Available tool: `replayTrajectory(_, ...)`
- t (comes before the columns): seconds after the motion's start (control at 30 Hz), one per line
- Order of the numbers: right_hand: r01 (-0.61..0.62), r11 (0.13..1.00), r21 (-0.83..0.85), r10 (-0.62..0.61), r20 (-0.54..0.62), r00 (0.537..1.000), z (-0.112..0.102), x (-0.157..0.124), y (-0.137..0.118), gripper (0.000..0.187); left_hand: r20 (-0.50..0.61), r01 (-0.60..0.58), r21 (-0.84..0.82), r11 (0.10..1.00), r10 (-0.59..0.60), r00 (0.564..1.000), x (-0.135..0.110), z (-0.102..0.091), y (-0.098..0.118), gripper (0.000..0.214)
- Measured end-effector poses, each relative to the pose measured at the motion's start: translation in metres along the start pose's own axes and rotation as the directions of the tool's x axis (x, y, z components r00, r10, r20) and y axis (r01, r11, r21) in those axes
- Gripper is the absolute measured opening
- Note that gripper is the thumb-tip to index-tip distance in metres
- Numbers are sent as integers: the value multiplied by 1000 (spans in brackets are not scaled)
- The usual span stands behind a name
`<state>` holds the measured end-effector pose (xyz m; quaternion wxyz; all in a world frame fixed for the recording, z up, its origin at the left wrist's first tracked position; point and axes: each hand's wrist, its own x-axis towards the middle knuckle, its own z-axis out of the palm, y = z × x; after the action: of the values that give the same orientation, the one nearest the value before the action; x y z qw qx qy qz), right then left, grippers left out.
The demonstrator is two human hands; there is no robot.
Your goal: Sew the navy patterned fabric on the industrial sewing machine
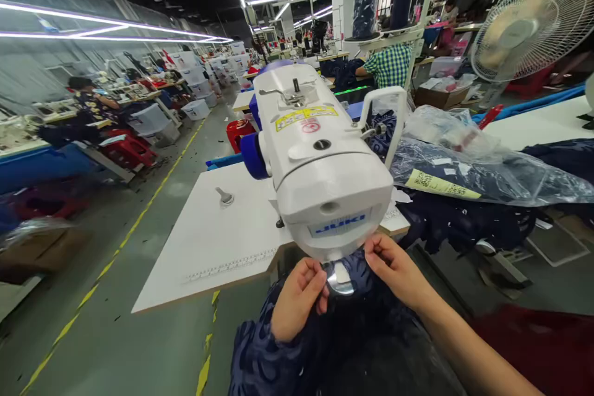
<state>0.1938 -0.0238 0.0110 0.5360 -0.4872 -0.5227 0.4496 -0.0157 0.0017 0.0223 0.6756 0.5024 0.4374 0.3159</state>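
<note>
A white JUKI sewing machine [329,192] stands directly in front of me. Below its head, a navy patterned garment [362,269] lies around the shiny metal end of the machine's bed [341,288]. A small white label [342,273] shows there, between my hands. My left hand [299,298] is closed just left of the metal end, fingertips pinched together; what they hold is hidden. Navy patterned cloth covers the left wrist. On the other side, my right hand [392,266] pinches the garment's edge close under the machine head.
A white table [199,229] with a printed ruler extends left. At right, plastic-wrapped navy cloth [487,167] lies beside a standing fan [520,28]. Thread cones [366,9] stand above the machine. A person in a checked shirt [390,65] sits beyond; another person [90,99] works far left.
</note>
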Motion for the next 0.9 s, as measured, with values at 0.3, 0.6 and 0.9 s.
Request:
replayTrajectory(0.3,-126,985,-117,134,64,989,-61,-34,0,12,169,54,-52,997,-45,985,-5,-14,-20,35)
replayTrajectory(0.6,-259,612,-747,298,-86,951,-161,-70,148,33,-34,193,-169,967,-201,979,13,-5,-40,51)
replayTrajectory(0.9,-43,986,-159,118,495,861,38,-48,60,100,-298,6,317,948,94,950,22,12,-39,22)
